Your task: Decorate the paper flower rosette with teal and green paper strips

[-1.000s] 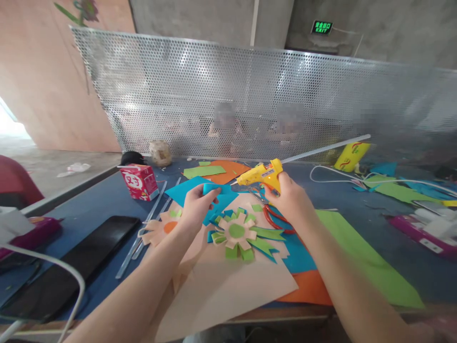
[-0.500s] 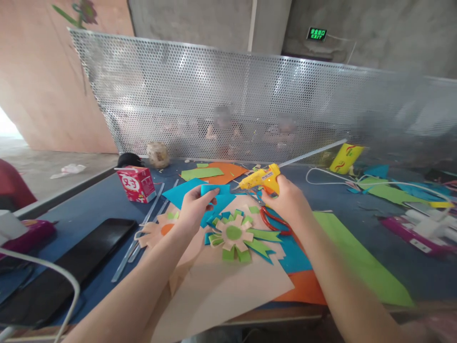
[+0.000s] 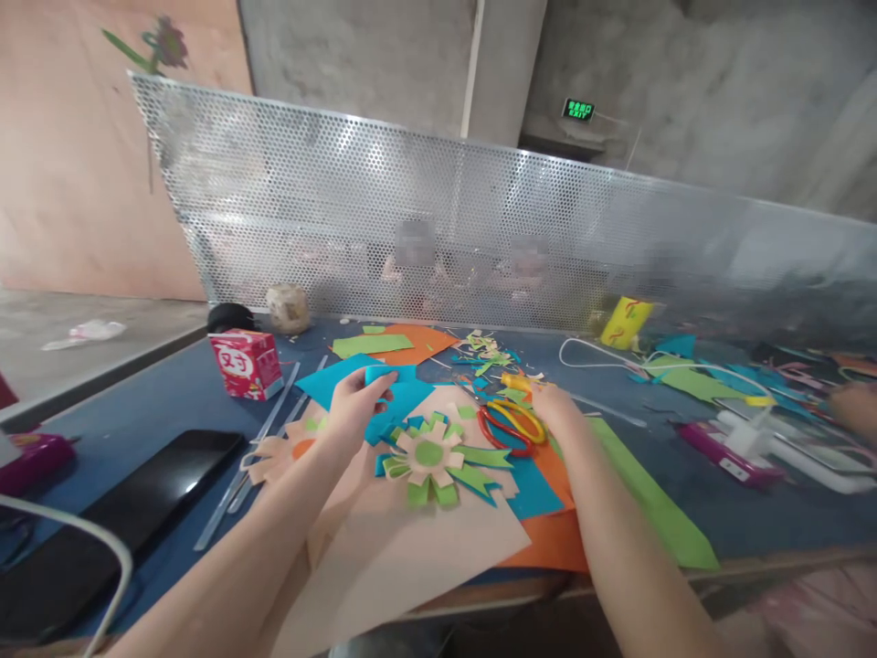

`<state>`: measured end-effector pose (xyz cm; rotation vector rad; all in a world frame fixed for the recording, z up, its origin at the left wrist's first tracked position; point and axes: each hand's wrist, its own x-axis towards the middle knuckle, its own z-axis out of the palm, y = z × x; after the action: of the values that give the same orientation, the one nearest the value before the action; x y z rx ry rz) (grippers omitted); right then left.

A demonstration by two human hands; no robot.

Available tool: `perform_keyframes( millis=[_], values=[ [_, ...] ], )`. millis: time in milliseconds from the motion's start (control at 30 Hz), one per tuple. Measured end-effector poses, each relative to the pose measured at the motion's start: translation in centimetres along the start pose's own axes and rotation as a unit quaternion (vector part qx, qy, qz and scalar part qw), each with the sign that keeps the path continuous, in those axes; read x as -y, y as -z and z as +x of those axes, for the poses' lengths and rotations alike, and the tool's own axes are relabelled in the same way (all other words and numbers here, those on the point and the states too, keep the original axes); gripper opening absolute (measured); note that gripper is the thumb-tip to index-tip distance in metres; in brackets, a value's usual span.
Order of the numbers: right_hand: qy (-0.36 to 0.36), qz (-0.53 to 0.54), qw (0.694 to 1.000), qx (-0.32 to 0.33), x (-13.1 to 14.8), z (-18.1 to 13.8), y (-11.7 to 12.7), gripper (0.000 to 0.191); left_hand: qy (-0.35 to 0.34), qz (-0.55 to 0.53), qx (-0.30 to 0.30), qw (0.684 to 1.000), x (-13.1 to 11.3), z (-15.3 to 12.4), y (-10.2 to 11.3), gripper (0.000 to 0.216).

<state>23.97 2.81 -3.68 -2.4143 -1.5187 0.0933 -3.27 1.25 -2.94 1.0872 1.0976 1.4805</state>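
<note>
My left hand (image 3: pixel 351 411) pinches a small folded piece of blue felt (image 3: pixel 379 373) above a larger blue felt sheet (image 3: pixel 335 376). My right hand (image 3: pixel 554 407) is closed round a yellow glue gun (image 3: pixel 518 383), now low over the table just beyond red and yellow-handled scissors (image 3: pixel 507 429). My fingers hide much of the gun. Between my forearms, a layered felt flower (image 3: pixel 429 453) with a green centre and green and blue strips lies on a beige felt sheet (image 3: pixel 411 548). Another beige flower (image 3: pixel 284 452) with an orange centre is partly behind my left wrist.
A red and white box (image 3: pixel 245 366), clear glue sticks (image 3: pixel 226 503) and a black phone (image 3: pixel 151 512) lie at left. Felt scraps (image 3: pixel 486 352) are scattered ahead, before a perforated metal screen (image 3: pixel 329 201). At right are a purple power strip (image 3: pixel 726 457), a white cable and another person's hand (image 3: pixel 856 407).
My right hand has lowered the glue gun from raised and pointing left down towards the tabletop. My left hand keeps its pinch on the blue felt piece. The view has shifted slightly right.
</note>
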Motion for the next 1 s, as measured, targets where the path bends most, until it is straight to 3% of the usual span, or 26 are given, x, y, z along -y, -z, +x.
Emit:
perform_keyframes(
  millis=[100, 200, 300, 367, 400, 500, 667, 833, 900, 1000],
  values=[
    [-0.031, -0.024, 0.999, 0.001, 0.4, -0.5, 0.6, 0.035, -0.003, 0.005, -0.011, 1.000, 0.1, 0.2, 0.2, 0.026],
    [-0.023, -0.047, 0.998, -0.042, 1.6, -2.0, 1.9, 0.039, -0.006, 0.003, -0.013, 1.000, 0.1, 0.3, 0.3, 0.026],
    [0.108, -0.038, 0.993, -0.041, 3.7, -4.2, 2.9, 0.031, -0.011, -0.001, -0.011, 1.000, 0.1, 0.3, 0.4, 0.027],
    [0.232, -0.010, 0.972, 0.014, 5.2, -5.5, 2.8, 0.029, -0.019, -0.001, -0.005, 1.000, 0.2, 0.3, 0.4, 0.026],
    [0.321, 0.021, 0.944, 0.067, 6.0, -6.0, 2.4, 0.035, -0.024, 0.002, -0.002, 1.000, 0.3, 0.3, 0.4, 0.026],
    [0.386, 0.069, 0.907, 0.152, 7.6, -6.5, 0.8, 0.042, -0.035, 0.011, -0.003, 0.999, 0.4, 0.4, 0.6, 0.026],
    [0.372, 0.120, 0.896, 0.213, 8.4, -5.1, -1.1, 0.023, -0.040, 0.017, -0.016, 0.999, 0.3, 0.6, 0.8, 0.027],
    [0.384, 0.171, 0.866, 0.271, 6.8, -4.6, -0.1, 0.011, -0.060, 0.035, -0.021, 0.997, 0.1, 0.5, 0.5, 0.024],
    [0.358, 0.290, 0.837, 0.295, 5.9, -4.7, 0.6, 0.011, -0.075, 0.027, -0.050, 0.996, -0.1, 0.5, 0.4, 0.022],
    [0.250, 0.467, 0.791, 0.306, 4.8, -4.7, 1.2, 0.016, -0.094, -0.011, -0.103, 0.990, -0.9, 0.5, 0.6, 0.023]
  ],
)
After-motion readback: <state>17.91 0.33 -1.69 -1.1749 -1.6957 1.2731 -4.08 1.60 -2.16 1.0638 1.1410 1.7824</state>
